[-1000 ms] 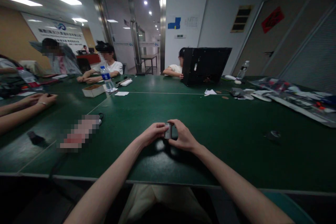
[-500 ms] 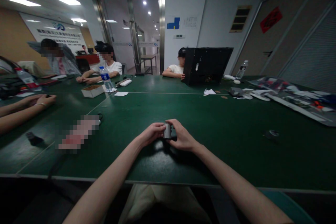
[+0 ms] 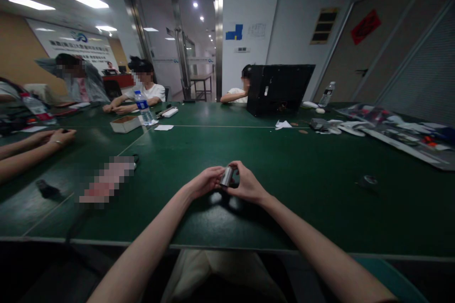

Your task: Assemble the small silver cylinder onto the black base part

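A small silver-grey metal cylinder (image 3: pixel 226 177) is held between my two hands, slightly tilted, just above the green table (image 3: pixel 284 151). From the left side, my left hand (image 3: pixel 207 181) grips it with bent fingers. My right hand (image 3: pixel 246 183) curves around it from the right, thumb at the lower end and fingertips at the upper end. Dark shadows of the hands fall on the glossy tabletop below. The cylinder's exact kind does not show, and its far side is hidden.
A small black part (image 3: pixel 368 181) lies to the right, another dark part (image 3: pixel 47 189) to the left. A white box (image 3: pixel 125 124) and a water bottle (image 3: pixel 144 108) stand farther back. A black monitor-like case (image 3: pixel 280 89) stands opposite. A co-worker's hands (image 3: pixel 59 137) rest at left.
The cylinder has turned from upright to a tilt, its top leaning right. My hands stay nearly in place. Across the table, a person's hand has left the black case's edge.
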Demonstrator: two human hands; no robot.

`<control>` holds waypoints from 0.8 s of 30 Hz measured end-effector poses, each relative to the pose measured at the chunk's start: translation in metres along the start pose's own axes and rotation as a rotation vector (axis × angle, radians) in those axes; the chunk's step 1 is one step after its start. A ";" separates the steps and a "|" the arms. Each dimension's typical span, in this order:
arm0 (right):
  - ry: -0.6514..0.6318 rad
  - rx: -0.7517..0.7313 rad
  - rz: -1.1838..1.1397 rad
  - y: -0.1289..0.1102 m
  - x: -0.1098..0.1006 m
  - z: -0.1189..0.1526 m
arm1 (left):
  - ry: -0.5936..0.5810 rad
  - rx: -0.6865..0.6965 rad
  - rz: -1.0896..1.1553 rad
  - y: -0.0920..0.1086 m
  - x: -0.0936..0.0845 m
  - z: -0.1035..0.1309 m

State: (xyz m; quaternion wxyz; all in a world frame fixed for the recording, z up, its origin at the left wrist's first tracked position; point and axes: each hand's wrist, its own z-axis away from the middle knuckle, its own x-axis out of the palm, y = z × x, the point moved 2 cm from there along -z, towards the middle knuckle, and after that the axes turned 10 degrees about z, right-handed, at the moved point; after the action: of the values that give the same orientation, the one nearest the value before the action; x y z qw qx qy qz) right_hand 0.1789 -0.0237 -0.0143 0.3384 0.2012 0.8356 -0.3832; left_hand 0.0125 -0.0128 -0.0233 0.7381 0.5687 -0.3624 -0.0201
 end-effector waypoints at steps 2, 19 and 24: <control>0.007 -0.004 0.026 0.001 0.001 0.000 | 0.010 0.015 -0.034 0.001 0.001 0.001; -0.058 -0.167 -0.071 -0.006 -0.002 -0.001 | 0.082 0.148 -0.286 0.007 0.002 0.003; -0.026 -0.145 -0.127 -0.008 -0.008 -0.003 | 0.083 0.159 -0.321 0.010 0.003 0.003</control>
State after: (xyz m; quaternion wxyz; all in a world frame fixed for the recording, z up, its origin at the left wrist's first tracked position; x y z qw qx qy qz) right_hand 0.1784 -0.0274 -0.0028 0.3379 0.1177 0.8676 -0.3452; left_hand 0.0091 -0.0134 -0.0133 0.6926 0.6761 -0.2366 -0.0854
